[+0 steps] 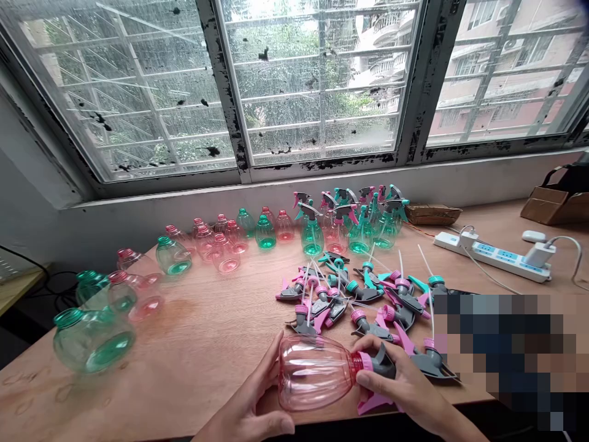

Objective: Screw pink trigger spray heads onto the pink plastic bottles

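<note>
You have a clear pink bottle (313, 376) on its side between your hands, near the front edge of the desk (197, 344). Your right hand (407, 380) pinches the pink and gray spray top (383, 363) at its neck. Your left hand (255, 393) curves wide around the bottom end; I can't tell if it grips. Loose spray tops (365, 292) lie in a heap just past the bottle. Open pink and green bottles (225, 256) stand to your left, and bottles with tops (313, 238) stand near the window (285, 104). Print on the white power strip (492, 256) is too small to read.
</note>
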A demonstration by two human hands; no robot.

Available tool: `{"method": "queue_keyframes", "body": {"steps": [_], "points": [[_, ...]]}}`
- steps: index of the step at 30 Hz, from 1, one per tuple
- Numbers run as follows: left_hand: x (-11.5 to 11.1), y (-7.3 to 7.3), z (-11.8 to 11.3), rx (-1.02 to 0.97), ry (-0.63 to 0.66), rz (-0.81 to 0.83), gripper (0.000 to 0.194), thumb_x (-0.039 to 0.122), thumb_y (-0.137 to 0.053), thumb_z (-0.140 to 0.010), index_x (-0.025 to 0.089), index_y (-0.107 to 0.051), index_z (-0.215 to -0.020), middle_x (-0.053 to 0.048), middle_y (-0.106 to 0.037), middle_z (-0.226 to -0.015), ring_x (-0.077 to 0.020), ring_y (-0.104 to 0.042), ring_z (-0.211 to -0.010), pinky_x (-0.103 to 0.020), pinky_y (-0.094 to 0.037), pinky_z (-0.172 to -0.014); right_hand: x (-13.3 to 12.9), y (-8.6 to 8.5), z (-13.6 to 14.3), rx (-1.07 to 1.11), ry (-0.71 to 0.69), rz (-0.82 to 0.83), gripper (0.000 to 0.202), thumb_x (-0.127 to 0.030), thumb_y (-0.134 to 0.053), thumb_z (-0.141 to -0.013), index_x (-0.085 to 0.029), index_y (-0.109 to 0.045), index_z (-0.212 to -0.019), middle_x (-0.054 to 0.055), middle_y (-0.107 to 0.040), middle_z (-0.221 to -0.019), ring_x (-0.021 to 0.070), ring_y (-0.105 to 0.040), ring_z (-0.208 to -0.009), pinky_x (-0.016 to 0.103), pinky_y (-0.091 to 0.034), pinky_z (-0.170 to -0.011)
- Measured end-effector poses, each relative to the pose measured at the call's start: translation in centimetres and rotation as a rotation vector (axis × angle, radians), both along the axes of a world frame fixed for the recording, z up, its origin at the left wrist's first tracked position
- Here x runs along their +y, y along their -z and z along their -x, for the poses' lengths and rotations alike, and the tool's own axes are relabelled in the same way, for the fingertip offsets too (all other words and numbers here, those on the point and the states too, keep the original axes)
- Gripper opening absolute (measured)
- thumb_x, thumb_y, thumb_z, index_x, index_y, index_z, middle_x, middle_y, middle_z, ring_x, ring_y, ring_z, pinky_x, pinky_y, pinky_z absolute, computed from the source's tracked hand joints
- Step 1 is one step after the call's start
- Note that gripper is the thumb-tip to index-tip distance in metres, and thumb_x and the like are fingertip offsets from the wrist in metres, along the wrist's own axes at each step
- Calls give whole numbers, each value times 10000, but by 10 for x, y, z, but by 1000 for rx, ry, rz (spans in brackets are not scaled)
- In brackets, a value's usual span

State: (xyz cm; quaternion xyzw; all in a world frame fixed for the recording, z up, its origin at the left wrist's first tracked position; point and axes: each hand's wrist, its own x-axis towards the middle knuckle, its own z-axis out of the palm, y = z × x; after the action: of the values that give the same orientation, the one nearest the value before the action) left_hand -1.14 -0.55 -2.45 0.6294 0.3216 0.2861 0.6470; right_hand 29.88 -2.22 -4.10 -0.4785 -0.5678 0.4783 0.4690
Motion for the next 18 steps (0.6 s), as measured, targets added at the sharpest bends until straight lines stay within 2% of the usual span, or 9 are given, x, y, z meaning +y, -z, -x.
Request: {"method": "queue_keyframes", "body": {"steps": [3,7,11,15,18], "points": [[2,1,1,6,13,11,846,398,-765,-874,514,-242,-1529,100,-253,-1699,-247,-178,-1581,-410,-191,-1293,0,0,0,4,-3,9,404,-564,-804,-763,-219,-751,-966,57,-724,-938,331,-669,-979,506,-481,-973],[0,-7,-2,48,23,6,887,369,-765,-881,525,-190,-1538,87,-250,-1699,-253,-246,-1560,-416,-248,-1275,0,0,2,20,9,3,400,-565,-809,-751,-222,-755,-949,43,-731,-921,313,-685,-944,453,-521,-923],[-2,-12,-4,65,19,-26,864,386,-710,-922,523,-134,-1551,70,-277,-1688,-244,-246,-1559,-404,-263,-1268,0,-2,2,19,-1,13,369,-542,-798,-767,-229,-746,-955,40,-726,-949,299,-668,-942,413,-523,-893],[-1,-8,-4,54,12,-33,938,389,-727,-908,495,-69,-1569,35,-269,-1694,-249,-293,-1541,-423,-243,-1273,1,-4,2,4,-10,21,353,-522,-802,-773,-229,-741,-961,42,-729,-966,307,-653,-979,437,-477,-946],[0,-2,-2,49,1,-21,1005,395,-752,-884,443,-35,-1587,-4,-223,-1712,-273,-265,-1553,-452,-215,-1282,1,-4,1,14,-24,17,357,-529,-800,-775,-226,-743,-954,46,-732,-955,312,-657,-972,444,-477,-937]]}}
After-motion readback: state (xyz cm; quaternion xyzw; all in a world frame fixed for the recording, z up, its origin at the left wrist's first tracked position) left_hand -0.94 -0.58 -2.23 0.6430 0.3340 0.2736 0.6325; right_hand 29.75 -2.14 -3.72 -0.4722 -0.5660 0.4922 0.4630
